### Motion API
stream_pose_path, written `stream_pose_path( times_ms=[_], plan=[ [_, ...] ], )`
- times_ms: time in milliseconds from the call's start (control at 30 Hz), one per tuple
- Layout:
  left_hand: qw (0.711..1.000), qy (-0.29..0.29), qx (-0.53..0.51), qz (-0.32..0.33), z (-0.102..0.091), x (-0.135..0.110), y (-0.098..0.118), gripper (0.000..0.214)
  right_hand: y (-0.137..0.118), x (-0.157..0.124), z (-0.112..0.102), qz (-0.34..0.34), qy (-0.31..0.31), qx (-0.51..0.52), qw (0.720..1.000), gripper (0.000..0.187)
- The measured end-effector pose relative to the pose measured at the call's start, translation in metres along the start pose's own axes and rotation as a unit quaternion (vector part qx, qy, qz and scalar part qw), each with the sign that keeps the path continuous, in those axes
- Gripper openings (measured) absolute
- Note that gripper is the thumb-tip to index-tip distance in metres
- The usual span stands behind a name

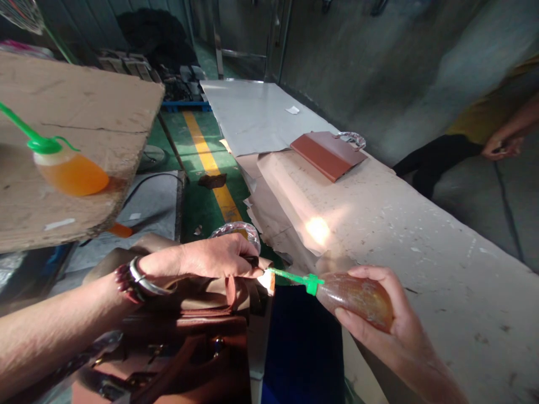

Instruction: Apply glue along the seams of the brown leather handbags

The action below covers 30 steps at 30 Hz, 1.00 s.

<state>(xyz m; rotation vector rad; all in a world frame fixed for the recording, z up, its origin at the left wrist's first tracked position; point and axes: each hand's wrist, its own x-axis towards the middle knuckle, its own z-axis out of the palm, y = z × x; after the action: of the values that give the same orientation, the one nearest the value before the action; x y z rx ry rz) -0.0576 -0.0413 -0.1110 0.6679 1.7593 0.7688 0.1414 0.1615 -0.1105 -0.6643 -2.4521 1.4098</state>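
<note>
Gripping glue bottle (357,300) w/ right hand (391,331), left hand (210,258) fingers pinched at nozzle tip (269,272)

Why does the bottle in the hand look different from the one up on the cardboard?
The bottle in the right hand lies sideways, its green nozzle aimed at the brown bag; the bottle on the cardboard rests alone, touched by nobody. The held one looks brownish and murky; the other glows bright orange. The held one's nozzle tip meets the left hand; the other's points into open air. Both are squeeze bottles with long green nozzles.
</note>
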Motion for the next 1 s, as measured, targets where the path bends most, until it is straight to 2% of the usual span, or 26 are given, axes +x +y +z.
stream_pose_path(
  times_ms=[67,233,367,567,800,1000],
  plan=[
    [1.000,-0.009,-0.013,-0.002,0.000,0.000,0.000,0.024,-0.001,0.000,0.000,0.017,-0.010,0.007,1.000,0.037],
    [1.000,0.019,-0.015,0.001,0.001,0.000,-0.005,0.027,0.000,-0.007,-0.007,0.057,-0.045,-0.007,0.997,0.037],
    [0.999,0.017,-0.026,0.000,0.000,0.003,-0.008,0.023,0.005,-0.010,-0.009,0.017,-0.062,-0.019,0.998,0.036],
    [1.000,0.019,-0.022,-0.005,0.000,0.001,0.000,0.015,0.013,-0.012,-0.011,-0.050,-0.076,-0.064,0.994,0.035],
    [0.999,0.012,-0.030,-0.038,0.002,-0.001,0.002,0.020,0.012,-0.012,-0.014,-0.108,-0.083,-0.100,0.986,0.034],
    [0.997,0.013,-0.039,-0.059,0.000,0.001,0.003,0.023,0.018,-0.012,-0.014,-0.165,-0.121,-0.130,0.970,0.036]
  ],
)
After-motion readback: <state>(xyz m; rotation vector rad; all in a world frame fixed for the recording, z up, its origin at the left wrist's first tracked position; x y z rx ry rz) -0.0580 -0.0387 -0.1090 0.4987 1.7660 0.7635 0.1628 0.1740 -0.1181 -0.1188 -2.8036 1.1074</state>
